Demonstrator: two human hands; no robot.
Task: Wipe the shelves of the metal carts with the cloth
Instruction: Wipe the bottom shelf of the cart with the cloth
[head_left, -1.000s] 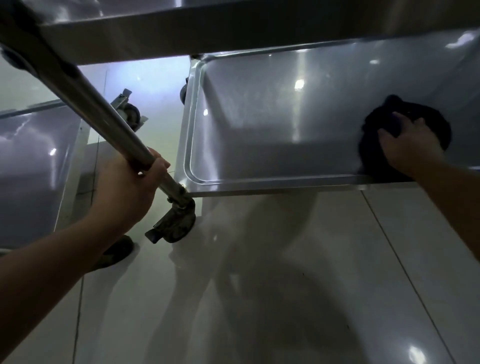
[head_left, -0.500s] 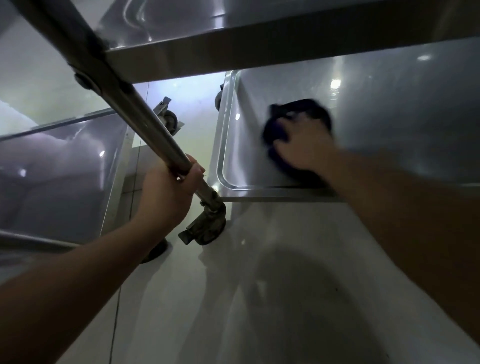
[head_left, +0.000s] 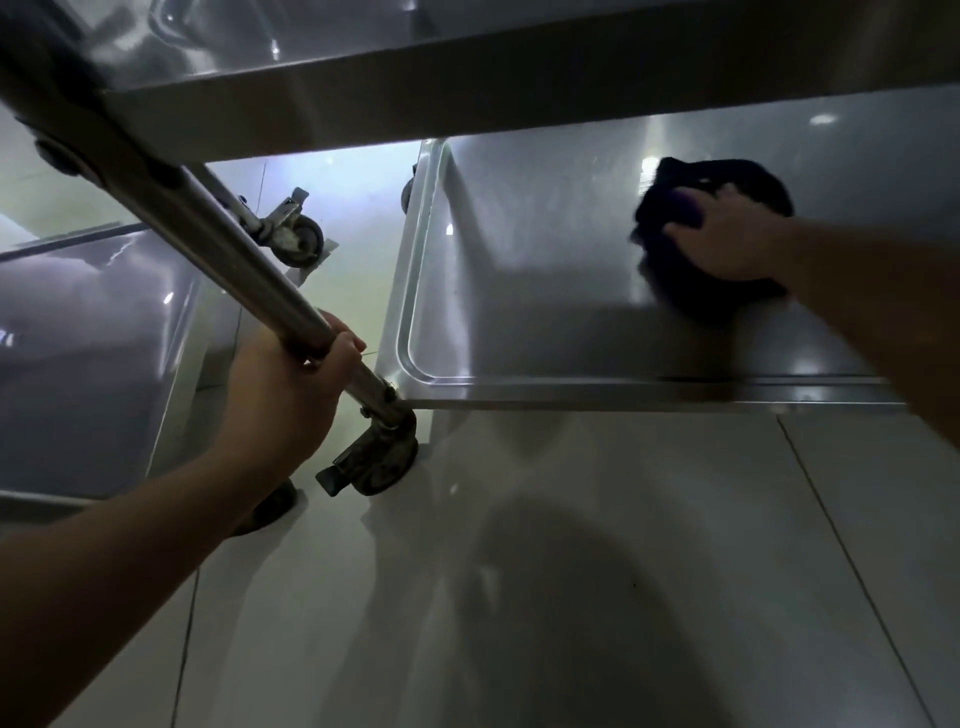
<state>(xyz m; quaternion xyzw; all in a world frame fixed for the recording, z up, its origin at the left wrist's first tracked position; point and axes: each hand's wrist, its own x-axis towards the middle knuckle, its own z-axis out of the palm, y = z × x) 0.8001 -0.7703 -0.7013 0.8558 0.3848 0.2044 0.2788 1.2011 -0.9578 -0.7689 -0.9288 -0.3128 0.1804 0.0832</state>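
Bottom shelf (head_left: 519, 291): right hand (head_left: 727, 239), cloth (head_left: 727, 176) moved rightward; left hand (head_left: 291, 384) unchanged.

the cloth (head_left: 727, 176) is blurred and partly hidden under the right hand (head_left: 727, 241); the lower shelf (head_left: 519, 312) is cut off right.

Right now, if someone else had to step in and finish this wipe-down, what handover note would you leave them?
Left hand: closed around the cart's corner post, just above the front caster, steadying the cart.
Right hand: pressing the dark cloth flat on the bottom shelf, toward its right side.
Done: cannot judge from this view; the shelf's left part looks shiny, with no visible dirt.
Left: finish the bottom shelf, then the shelf above, if not yet wiped. A second cart stands to the left; its state is unclear.
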